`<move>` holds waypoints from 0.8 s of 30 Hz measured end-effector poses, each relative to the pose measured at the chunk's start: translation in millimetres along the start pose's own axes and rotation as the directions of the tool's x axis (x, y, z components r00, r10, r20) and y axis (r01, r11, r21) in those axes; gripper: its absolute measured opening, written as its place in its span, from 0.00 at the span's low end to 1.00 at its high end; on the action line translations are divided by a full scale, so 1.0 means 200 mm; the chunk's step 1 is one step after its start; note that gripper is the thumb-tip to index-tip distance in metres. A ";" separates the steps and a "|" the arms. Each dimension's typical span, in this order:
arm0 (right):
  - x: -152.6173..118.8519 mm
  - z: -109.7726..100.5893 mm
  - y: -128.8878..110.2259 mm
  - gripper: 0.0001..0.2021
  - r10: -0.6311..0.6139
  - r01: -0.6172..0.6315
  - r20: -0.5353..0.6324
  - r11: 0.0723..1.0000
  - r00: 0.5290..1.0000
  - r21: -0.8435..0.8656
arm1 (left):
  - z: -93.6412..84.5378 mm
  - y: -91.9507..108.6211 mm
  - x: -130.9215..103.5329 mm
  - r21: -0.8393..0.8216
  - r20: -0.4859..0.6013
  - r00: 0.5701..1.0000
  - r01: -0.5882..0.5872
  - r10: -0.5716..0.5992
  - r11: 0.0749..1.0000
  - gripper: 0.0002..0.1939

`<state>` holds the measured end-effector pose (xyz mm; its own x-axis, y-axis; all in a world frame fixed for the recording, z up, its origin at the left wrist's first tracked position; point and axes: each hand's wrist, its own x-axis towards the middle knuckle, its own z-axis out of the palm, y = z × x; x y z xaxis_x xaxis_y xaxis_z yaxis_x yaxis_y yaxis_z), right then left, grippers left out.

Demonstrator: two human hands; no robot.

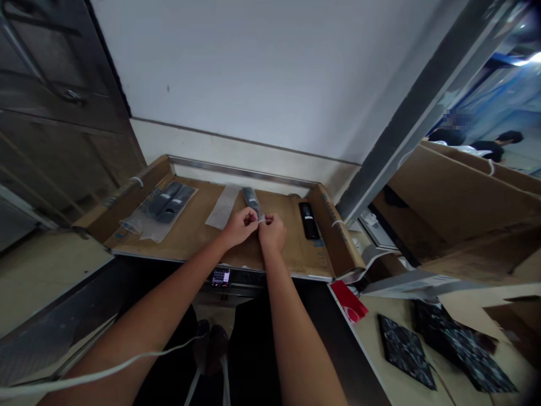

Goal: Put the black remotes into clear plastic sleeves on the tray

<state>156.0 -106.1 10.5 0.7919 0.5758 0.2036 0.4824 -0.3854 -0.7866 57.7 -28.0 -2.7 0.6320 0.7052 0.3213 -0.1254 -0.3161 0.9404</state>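
Observation:
My left hand [242, 226] and my right hand [273, 232] meet over the middle of a cardboard-lined tray. Both are closed, fingertips pinching the near end of a small plastic bag [261, 219]. Beyond my fingers lies a dark, long item [251, 197] with a white label, seemingly inside that bag; its near end is hidden by my hands. Just left of it is a flat, translucent plastic sleeve [223, 207]. A black, long item [309, 220] with a white label lies bare to the right. Farther left, bagged dark items [171, 200] with labels rest together.
The cardboard-lined tray [194, 239] has raised side walls. A lit phone screen [220, 277] shows below its front edge. White cable [139, 356] crosses my left forearm. Right: a red packet [349, 301], dark patterned panels [406, 349], a large cardboard box [465, 197] and people behind it.

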 end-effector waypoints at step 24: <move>-0.29 -0.19 0.13 0.27 -0.163 0.153 0.084 0.982 0.983 0.111 | 0.10 0.12 0.19 -0.580 0.070 0.780 0.539 -0.622 0.611 0.05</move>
<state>137.0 -176.3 0.6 0.6684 0.6894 0.2792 0.5537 -0.2105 -0.8057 94.4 -21.6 29.2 0.6246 0.7023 -0.3417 -0.1792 0.5547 0.8125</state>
